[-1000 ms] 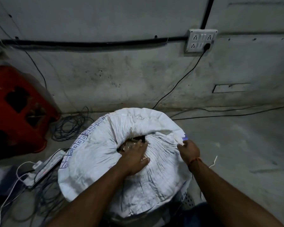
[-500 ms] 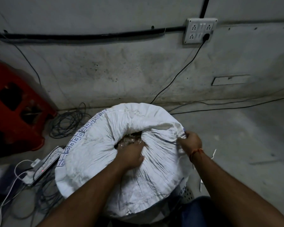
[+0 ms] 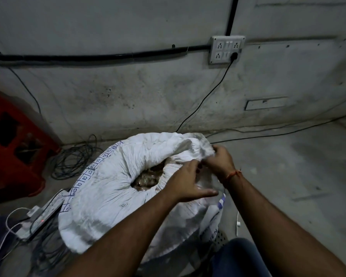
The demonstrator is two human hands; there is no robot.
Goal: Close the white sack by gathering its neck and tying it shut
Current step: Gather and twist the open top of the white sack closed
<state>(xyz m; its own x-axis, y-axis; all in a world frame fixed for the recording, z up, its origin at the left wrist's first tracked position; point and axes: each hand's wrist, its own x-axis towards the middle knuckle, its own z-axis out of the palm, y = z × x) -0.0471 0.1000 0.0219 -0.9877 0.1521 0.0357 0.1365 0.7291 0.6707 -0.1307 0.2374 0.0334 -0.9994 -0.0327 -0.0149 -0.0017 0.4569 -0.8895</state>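
A bulging white woven sack [image 3: 108, 188] stands on the floor in front of me, its mouth still gaping over brownish contents [image 3: 148, 176]. My right hand [image 3: 220, 160] grips a bunched fold of the sack's rim at the right side of the mouth. My left hand [image 3: 188, 182] has its fingers curled on the rim cloth right beside it, thumb stretched out to the right. The two hands nearly touch. Blue printed squares run along the sack's left edge.
A red plastic stool [image 3: 14, 144] stands at the left by the wall. Coiled black cables [image 3: 74, 156] and a power strip [image 3: 46, 212] lie left of the sack. A wall socket [image 3: 227, 49] feeds a black cord down to the concrete floor [image 3: 288, 176].
My left hand left the middle of the mouth and moved right to join my right hand at the rim. The right hand lifted a fold of cloth inward and upward.
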